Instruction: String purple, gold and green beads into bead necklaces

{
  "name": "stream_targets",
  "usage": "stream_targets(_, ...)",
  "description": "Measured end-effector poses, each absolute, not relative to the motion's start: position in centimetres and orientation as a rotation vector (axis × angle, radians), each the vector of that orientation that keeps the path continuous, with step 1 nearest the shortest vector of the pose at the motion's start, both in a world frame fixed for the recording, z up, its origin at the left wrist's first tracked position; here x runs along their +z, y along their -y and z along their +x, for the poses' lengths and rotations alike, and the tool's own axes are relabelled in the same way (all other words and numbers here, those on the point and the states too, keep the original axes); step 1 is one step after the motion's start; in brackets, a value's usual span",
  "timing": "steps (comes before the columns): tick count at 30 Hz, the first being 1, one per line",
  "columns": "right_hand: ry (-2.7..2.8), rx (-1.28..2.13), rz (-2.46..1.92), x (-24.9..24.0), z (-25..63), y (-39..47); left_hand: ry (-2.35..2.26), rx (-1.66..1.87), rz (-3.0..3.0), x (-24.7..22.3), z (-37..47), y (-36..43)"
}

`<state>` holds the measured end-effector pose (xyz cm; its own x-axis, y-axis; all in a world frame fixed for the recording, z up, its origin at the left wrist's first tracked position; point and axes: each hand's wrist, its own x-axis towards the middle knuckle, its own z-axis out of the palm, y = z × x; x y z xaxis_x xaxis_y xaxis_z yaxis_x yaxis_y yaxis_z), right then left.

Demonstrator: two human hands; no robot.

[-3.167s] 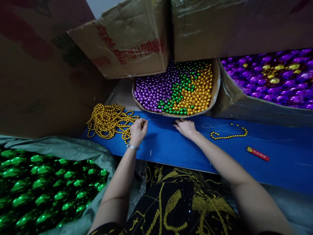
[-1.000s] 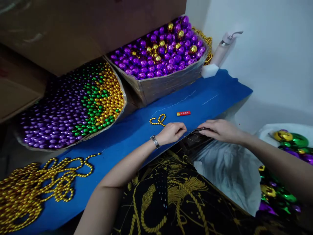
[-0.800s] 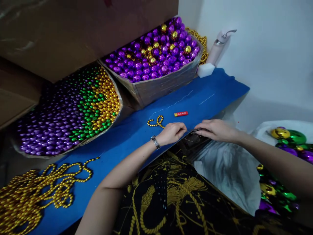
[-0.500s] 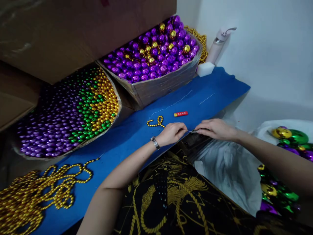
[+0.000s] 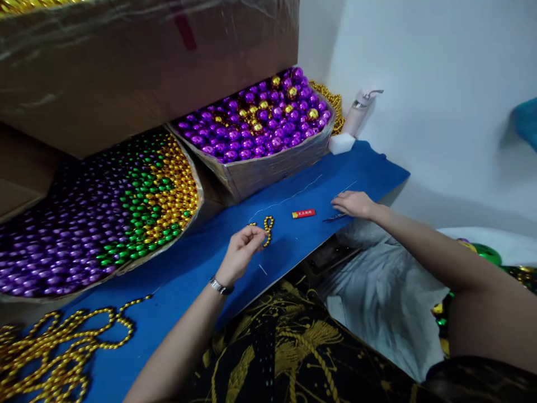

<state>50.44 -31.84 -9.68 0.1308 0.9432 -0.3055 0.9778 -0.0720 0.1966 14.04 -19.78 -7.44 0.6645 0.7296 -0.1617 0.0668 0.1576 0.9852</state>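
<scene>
My left hand (image 5: pixel 241 252), with a metal watch on its wrist, is closed in a pinch over a short strand of gold beads (image 5: pixel 269 225). The strand loops out by the fingertips, and a small end of it shows behind the hand. A long white thread (image 5: pixel 289 197) trails from near the beads across the blue cloth. My right hand (image 5: pixel 354 204) lies low over the cloth with its fingers stretched out, close to a straight piece of white thread (image 5: pixel 347 187). Dark thread snips (image 5: pixel 333 218) rest on the cloth just below these fingers.
A red packet (image 5: pixel 304 214) lies between the hands on the blue cloth (image 5: pixel 235 291). Behind stand boxes of purple beads (image 5: pixel 239 140) and mixed beads (image 5: pixel 142 196). Gold bead strands (image 5: pixel 54 347) pile up at left. A bottle (image 5: pixel 358 115) stands by a white block (image 5: pixel 342 143).
My hands have moved apart. The left went left and down over the gold beads; the right let go of the snips, now lying on the cloth. A short thread piece now shows near the front edge.
</scene>
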Motion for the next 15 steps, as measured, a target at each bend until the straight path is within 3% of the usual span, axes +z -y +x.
stream_targets(10, -1.659, 0.024, 2.127, -9.6, 51.8, 29.9, -0.764, 0.696, 0.898, -6.7, 11.0, 20.3)
stream_targets(15, -1.747, 0.087, 2.192, -7.2, 47.1, 27.4, -0.773, 0.789, 0.804, -6.5, 10.0, 20.4)
